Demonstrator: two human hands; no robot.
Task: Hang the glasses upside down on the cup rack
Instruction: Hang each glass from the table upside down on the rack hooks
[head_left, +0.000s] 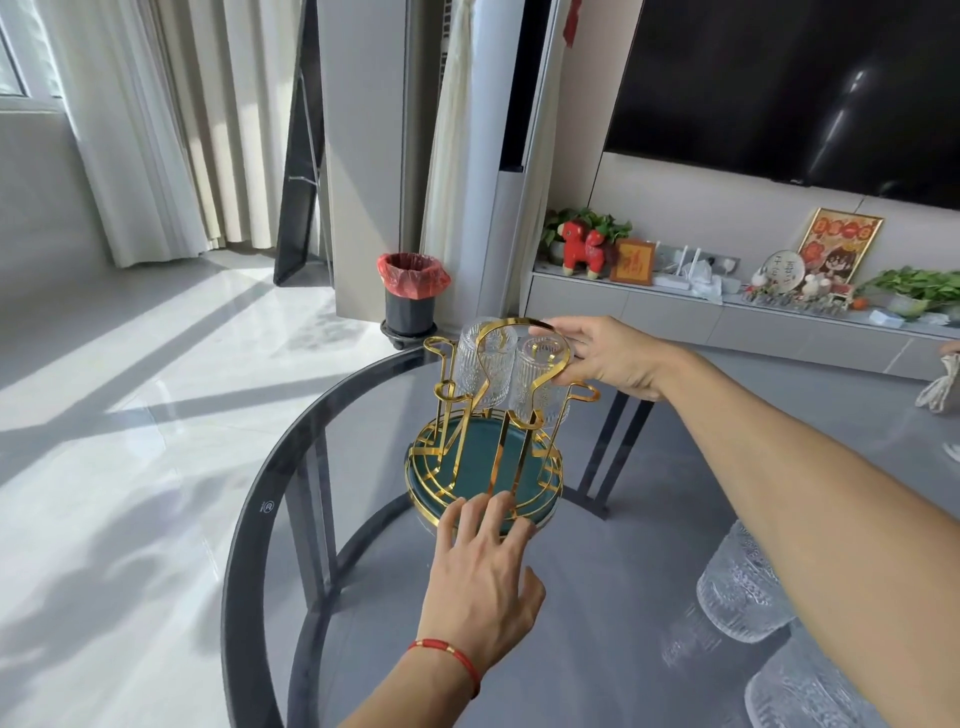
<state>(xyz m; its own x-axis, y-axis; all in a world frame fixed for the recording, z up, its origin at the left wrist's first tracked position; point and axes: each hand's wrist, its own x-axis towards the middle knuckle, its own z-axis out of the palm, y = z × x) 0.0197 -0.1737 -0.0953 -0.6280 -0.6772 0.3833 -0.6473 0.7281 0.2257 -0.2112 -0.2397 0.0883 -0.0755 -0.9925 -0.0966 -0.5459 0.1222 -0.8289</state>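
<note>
A gold wire cup rack (470, 415) with a round green base tray (483, 462) stands on the round glass table (244, 525). One ribbed clear glass (480, 364) hangs upside down on a far-left prong. My right hand (602, 356) grips a second ribbed glass (537, 376), upside down over a prong on the far right. My left hand (483, 566) rests with its fingertips on the front rim of the tray, fingers spread, holding nothing. Two more ribbed glasses (743, 587) (800, 691) stand at the lower right, partly hidden under my right forearm.
A black bin with a red bag (411, 291) stands on the floor beyond the table. A low cabinet with ornaments and plants (727, 306) runs along the right wall under a dark screen. A piece of cloth (940, 384) shows at the right edge.
</note>
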